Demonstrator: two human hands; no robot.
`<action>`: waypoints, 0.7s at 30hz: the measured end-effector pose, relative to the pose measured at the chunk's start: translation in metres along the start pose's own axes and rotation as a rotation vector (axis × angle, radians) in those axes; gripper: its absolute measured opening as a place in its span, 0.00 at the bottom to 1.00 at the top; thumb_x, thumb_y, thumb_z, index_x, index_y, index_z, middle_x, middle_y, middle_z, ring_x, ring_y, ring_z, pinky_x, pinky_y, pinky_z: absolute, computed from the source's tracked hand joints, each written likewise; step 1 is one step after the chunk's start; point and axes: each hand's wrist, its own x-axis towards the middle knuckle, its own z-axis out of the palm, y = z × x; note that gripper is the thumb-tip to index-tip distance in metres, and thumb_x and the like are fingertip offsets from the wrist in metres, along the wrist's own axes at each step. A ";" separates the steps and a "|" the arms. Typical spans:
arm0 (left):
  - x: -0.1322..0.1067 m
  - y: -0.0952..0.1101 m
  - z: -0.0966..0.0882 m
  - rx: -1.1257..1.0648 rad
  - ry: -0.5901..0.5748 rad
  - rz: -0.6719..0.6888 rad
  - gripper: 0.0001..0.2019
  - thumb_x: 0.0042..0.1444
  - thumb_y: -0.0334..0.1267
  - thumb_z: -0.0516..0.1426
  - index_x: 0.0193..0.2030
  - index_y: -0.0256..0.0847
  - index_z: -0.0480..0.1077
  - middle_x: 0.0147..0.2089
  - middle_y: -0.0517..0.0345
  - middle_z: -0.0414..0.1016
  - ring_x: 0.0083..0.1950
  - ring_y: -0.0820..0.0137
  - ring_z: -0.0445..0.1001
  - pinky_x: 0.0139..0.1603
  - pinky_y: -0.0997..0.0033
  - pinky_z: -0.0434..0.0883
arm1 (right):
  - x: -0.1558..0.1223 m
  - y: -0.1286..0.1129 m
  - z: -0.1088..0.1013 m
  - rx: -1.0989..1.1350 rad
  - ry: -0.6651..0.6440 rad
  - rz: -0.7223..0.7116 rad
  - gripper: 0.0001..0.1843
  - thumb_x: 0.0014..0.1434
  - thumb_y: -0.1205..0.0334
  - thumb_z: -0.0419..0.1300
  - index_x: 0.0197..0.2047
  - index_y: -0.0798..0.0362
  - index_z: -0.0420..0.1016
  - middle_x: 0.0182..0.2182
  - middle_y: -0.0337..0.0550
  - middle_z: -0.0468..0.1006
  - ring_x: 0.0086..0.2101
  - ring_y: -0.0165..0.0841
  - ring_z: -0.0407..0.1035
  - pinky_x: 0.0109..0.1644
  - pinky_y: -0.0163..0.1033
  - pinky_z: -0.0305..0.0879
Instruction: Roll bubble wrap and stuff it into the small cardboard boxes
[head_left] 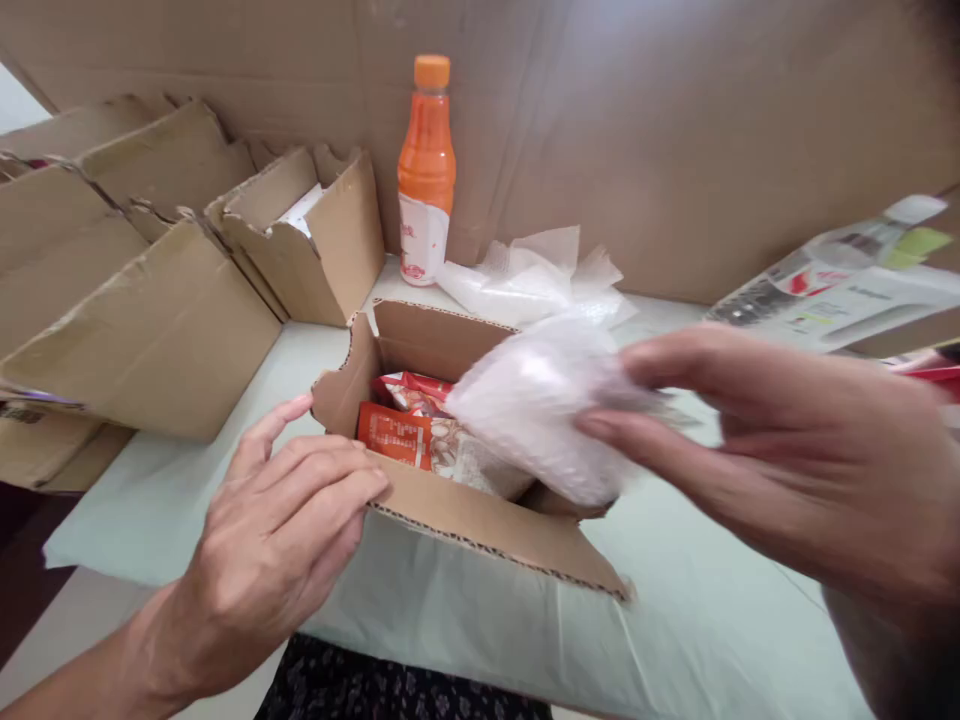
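My right hand, blurred by motion, pinches a crumpled piece of bubble wrap between thumb and fingers. The wrap hangs over the right part of an open cardboard box and hides what lies beneath it. At the box's near left corner, my left hand grips the top edge, one finger raised along the left wall. Inside lie an orange-and-brown printed packet and a shiny red packet behind it. More bubble wrap rests on the cloth just behind the box.
An orange bottle with a white label stands behind the box. Several cardboard bins crowd the left side. To the right are a tilted clear bottle and a whitish packet. Pale green cloth covers the table; a cardboard panel rises behind.
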 end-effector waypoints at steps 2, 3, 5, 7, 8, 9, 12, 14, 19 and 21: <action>-0.007 -0.002 0.003 -0.057 0.047 -0.015 0.13 0.61 0.20 0.57 0.47 0.40 0.74 0.44 0.55 0.83 0.49 0.67 0.81 0.72 0.44 0.62 | 0.033 -0.020 0.017 0.014 -0.176 -0.077 0.08 0.67 0.56 0.59 0.39 0.50 0.75 0.31 0.39 0.80 0.27 0.31 0.69 0.31 0.36 0.61; -0.008 -0.003 0.005 -0.083 0.071 -0.016 0.13 0.60 0.19 0.58 0.46 0.38 0.75 0.44 0.54 0.82 0.49 0.67 0.80 0.72 0.44 0.63 | 0.045 -0.029 0.026 -0.009 -0.297 -0.088 0.06 0.66 0.60 0.60 0.37 0.51 0.74 0.28 0.38 0.79 0.25 0.30 0.67 0.29 0.36 0.58; -0.009 -0.002 0.010 -0.120 0.112 -0.025 0.12 0.59 0.19 0.58 0.44 0.36 0.76 0.43 0.53 0.82 0.49 0.67 0.80 0.70 0.45 0.64 | 0.060 -0.043 0.044 -0.145 -0.545 -0.082 0.05 0.64 0.65 0.59 0.36 0.52 0.74 0.25 0.38 0.77 0.23 0.29 0.65 0.27 0.36 0.51; -0.008 -0.002 0.013 -0.144 0.145 -0.033 0.11 0.59 0.18 0.58 0.43 0.35 0.76 0.42 0.53 0.82 0.49 0.67 0.80 0.70 0.46 0.64 | 0.069 -0.052 0.061 -0.274 -0.759 -0.106 0.07 0.64 0.68 0.57 0.35 0.52 0.75 0.24 0.39 0.77 0.22 0.29 0.64 0.27 0.36 0.46; -0.007 -0.001 0.014 -0.155 0.152 -0.033 0.11 0.59 0.19 0.58 0.43 0.35 0.76 0.42 0.53 0.82 0.49 0.68 0.79 0.70 0.46 0.64 | 0.072 -0.055 0.070 -0.315 -0.838 -0.133 0.08 0.64 0.70 0.56 0.35 0.53 0.75 0.25 0.40 0.78 0.23 0.30 0.65 0.27 0.37 0.45; -0.007 -0.002 0.014 -0.167 0.156 -0.032 0.11 0.60 0.19 0.58 0.43 0.35 0.76 0.42 0.53 0.82 0.49 0.68 0.79 0.70 0.46 0.64 | 0.075 -0.058 0.078 -0.339 -0.901 -0.170 0.10 0.64 0.71 0.55 0.36 0.53 0.76 0.27 0.42 0.79 0.24 0.31 0.67 0.27 0.37 0.45; -0.007 -0.003 0.014 -0.192 0.155 -0.029 0.10 0.60 0.20 0.58 0.43 0.36 0.76 0.42 0.53 0.83 0.49 0.68 0.79 0.71 0.47 0.63 | 0.082 -0.060 0.091 -0.400 -1.025 -0.258 0.11 0.65 0.74 0.53 0.38 0.55 0.77 0.32 0.45 0.82 0.28 0.33 0.71 0.28 0.38 0.46; -0.008 -0.004 0.014 -0.198 0.150 -0.028 0.10 0.61 0.20 0.58 0.44 0.36 0.76 0.42 0.54 0.83 0.50 0.68 0.79 0.71 0.47 0.62 | 0.084 -0.058 0.092 -0.429 -1.027 -0.301 0.12 0.67 0.73 0.53 0.39 0.55 0.77 0.32 0.46 0.82 0.30 0.35 0.73 0.29 0.39 0.47; -0.009 -0.004 0.016 -0.211 0.136 -0.017 0.11 0.61 0.20 0.58 0.45 0.37 0.75 0.44 0.55 0.82 0.51 0.68 0.78 0.72 0.47 0.62 | 0.081 -0.053 0.094 -0.412 -0.985 -0.392 0.11 0.69 0.72 0.52 0.41 0.55 0.76 0.32 0.45 0.82 0.32 0.36 0.74 0.30 0.40 0.49; -0.009 -0.003 0.017 -0.189 0.143 -0.017 0.11 0.61 0.20 0.57 0.45 0.36 0.75 0.43 0.54 0.82 0.50 0.68 0.78 0.71 0.46 0.63 | 0.083 -0.054 0.098 -0.450 -1.034 -0.419 0.12 0.69 0.73 0.52 0.41 0.55 0.77 0.33 0.46 0.82 0.32 0.36 0.75 0.30 0.40 0.51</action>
